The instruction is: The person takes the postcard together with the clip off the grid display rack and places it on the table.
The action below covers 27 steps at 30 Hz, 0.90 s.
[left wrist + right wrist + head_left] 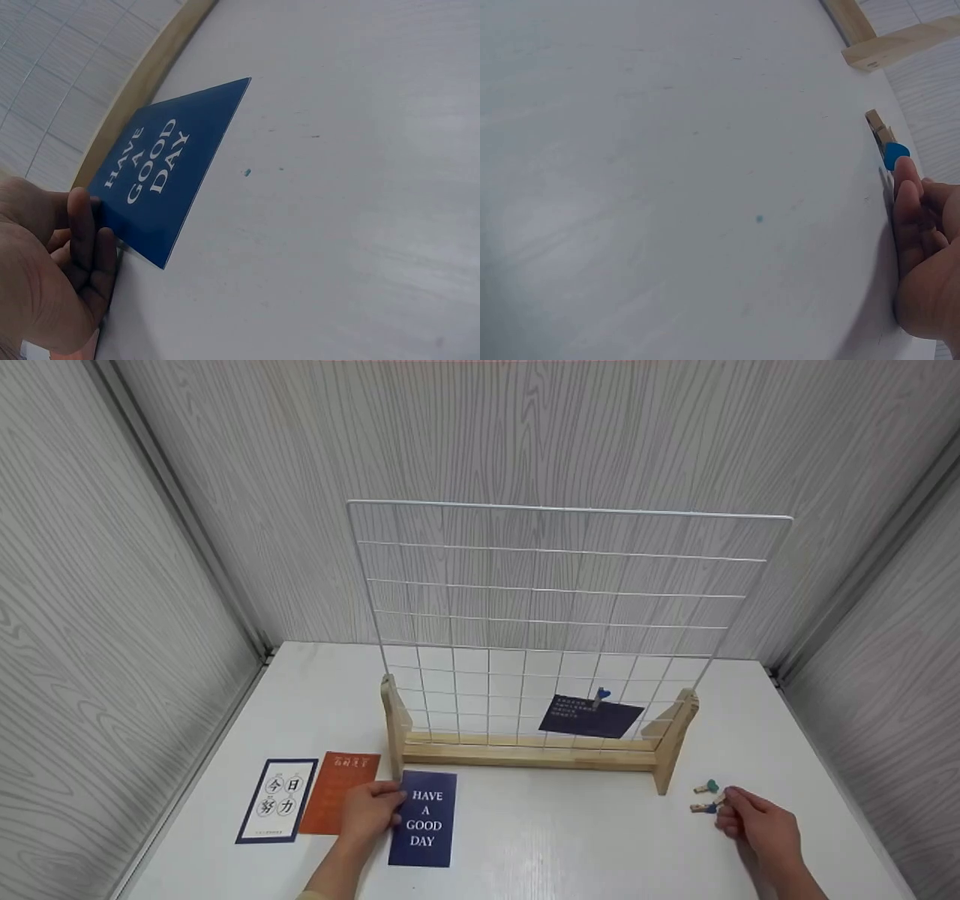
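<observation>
A dark blue card [422, 819] reading "HAVE A GOOD DAY" is at the front left of the grid rack. My left hand [367, 812] pinches its left edge between thumb and fingers; the card tilts in the left wrist view. Over on the right, my right hand [761, 825] pinches a small wooden clothespin [721, 798], mostly hidden by the fingertips. Beside those fingertips lie a clothespin with a green heart [706, 787] and one with a blue heart [896, 155].
A white wire grid [544, 551] stands in a wooden base [525, 755] behind the hands. A blue-heart clothespin [601, 696] holds a dark card [592, 718] on it. An orange card [326, 802] and a blue-bordered white card [279, 801] lie at left.
</observation>
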Tool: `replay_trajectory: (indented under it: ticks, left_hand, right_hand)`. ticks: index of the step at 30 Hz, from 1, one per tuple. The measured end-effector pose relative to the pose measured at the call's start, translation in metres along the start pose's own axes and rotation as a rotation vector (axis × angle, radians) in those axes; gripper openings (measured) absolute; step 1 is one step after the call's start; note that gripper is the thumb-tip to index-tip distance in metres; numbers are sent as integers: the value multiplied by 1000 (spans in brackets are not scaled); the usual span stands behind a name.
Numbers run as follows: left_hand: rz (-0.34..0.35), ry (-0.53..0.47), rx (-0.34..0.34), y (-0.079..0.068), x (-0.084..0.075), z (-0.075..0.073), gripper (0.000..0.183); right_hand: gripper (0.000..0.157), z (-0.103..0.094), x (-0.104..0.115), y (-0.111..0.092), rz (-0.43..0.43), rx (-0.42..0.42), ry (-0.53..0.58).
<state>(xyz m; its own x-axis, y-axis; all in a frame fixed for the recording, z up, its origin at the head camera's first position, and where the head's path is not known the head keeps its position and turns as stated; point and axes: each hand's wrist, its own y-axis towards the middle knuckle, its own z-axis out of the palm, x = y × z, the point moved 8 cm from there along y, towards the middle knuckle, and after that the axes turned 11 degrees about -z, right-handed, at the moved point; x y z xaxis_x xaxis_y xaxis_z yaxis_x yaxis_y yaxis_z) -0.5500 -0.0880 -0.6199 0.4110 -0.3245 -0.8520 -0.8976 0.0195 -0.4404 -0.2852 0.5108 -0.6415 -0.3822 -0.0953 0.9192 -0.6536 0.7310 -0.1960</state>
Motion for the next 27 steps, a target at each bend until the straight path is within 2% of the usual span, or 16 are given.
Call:
replay_trajectory:
  ticks: [7, 14, 21, 27]
  left_hand:
    - [-4, -5, 3, 1, 1, 1, 31]
    - [-8, 2, -14, 1, 1, 0, 31]
    - [-28, -16, 5, 1, 1, 0, 35]
    - [-25, -44, 7, -2, -4, -3, 37]
  right_hand:
    - [51, -3, 1, 1, -8, -22, -42]
    - [51, -2, -3, 1, 5, -6, -25]
    - [53, -3, -2, -1, 22, -10, 1]
    - [52, -2, 2, -3, -13, -37, 29]
